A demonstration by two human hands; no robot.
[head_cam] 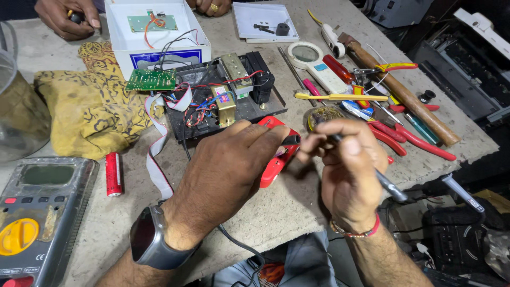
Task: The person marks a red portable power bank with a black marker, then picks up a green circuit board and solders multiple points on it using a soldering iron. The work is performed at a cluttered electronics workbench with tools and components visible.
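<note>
The person's left hand (226, 170) lies over a red plastic-cased device (276, 154) on the stone bench, thumb and forefinger pinched around a small black cylindrical part (291, 140) at its top edge. The right hand (348, 170) is closed like a pen grip on a thin dark-shafted tool (385, 183), probably a soldering iron, though its working end is hidden behind the fingers. It points toward that black part, just to the right of the left-hand pinch.

Beyond the left knuckles sits an opened black chassis (228, 95) with its transformer and loose red, blue and black wires exposed, a green circuit board (151, 79) hanging off one side. By my reckoning the work is mid-way: that unit is still in pieces. A red cylindrical cell (113, 174) lies left of the wrist (untouched), and red-handled pliers (409, 139) lie beyond the right hand.
</note>
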